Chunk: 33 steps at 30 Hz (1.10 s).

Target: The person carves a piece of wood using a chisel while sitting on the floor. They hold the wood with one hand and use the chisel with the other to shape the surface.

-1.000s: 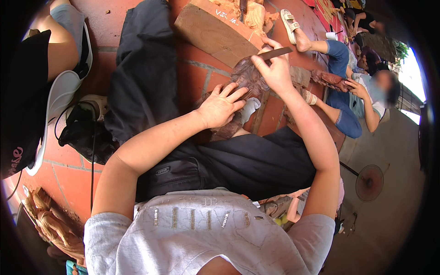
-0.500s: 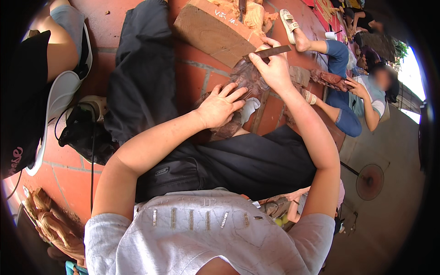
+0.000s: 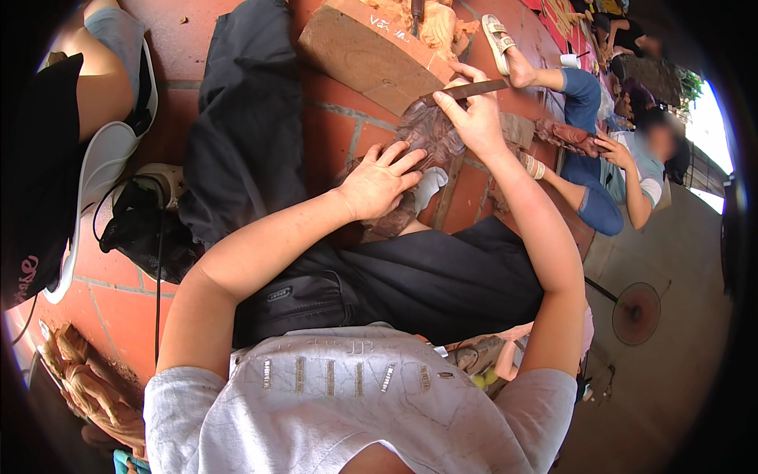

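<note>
Dark carving [image 3: 429,129] under spread left fingers [image 3: 410,161]; right fingers [image 3: 450,107] pinch flat dark strip [image 3: 483,88].

head view — left fisheye of pair, head-worn | facing down, upright | close above left hand [image 3: 380,183] and right hand [image 3: 472,118]

Wearer's clothing: T-shirt [image 3: 339,426], pale grey, at 6 o'clock, fine dark lines and narrow upright glittering bars [image 3: 330,378] across it; 2 short sleeves [image 3: 178,407], between 7 and 8 and between 4 and 5 o'clock; black trousers [image 3: 442,268]; small rectangular badge [image 3: 279,294] at 8 o'clock.
</note>
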Available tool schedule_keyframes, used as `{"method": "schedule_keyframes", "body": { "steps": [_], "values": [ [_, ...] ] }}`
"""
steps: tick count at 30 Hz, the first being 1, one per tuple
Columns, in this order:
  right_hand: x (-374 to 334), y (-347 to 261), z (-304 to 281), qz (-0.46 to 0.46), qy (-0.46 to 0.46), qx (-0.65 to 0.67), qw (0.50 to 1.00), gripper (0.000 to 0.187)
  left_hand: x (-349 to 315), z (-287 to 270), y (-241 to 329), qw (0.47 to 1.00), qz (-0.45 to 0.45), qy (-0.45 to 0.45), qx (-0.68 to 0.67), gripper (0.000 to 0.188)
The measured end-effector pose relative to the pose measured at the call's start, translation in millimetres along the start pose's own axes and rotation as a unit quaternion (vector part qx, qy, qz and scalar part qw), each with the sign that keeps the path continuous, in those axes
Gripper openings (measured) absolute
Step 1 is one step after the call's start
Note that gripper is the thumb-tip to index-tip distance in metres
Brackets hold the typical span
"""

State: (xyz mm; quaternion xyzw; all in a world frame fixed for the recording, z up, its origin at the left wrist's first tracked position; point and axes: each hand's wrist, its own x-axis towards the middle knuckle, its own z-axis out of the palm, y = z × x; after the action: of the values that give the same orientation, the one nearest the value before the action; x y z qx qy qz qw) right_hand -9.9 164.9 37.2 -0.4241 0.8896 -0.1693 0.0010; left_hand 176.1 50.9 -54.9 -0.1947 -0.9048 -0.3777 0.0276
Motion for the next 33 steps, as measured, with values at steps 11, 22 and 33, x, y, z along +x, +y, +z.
{"method": "schedule_keyframes", "body": {
  "steps": [11, 22, 33],
  "values": [
    [6.3, 3.1, -7.4, 0.039, -0.019, 0.052, 0.998, 0.023, 2.0, -0.5, 1.7, 1.000, -0.001, -0.001, 0.001, 0.055],
    [7.3, -7.5, -4.4, 0.059, -0.029, 0.056, 0.996, 0.019, -3.8, -0.4, -2.1, 1.000, 0.000, -0.002, -0.004, 0.054],
    [5.3, -13.0, 17.4, 0.054, 0.043, 0.036, 0.997, 0.021, 8.4, -8.6, 1.8, 1.000, -0.006, -0.018, -0.022, 0.055]
  ]
}}
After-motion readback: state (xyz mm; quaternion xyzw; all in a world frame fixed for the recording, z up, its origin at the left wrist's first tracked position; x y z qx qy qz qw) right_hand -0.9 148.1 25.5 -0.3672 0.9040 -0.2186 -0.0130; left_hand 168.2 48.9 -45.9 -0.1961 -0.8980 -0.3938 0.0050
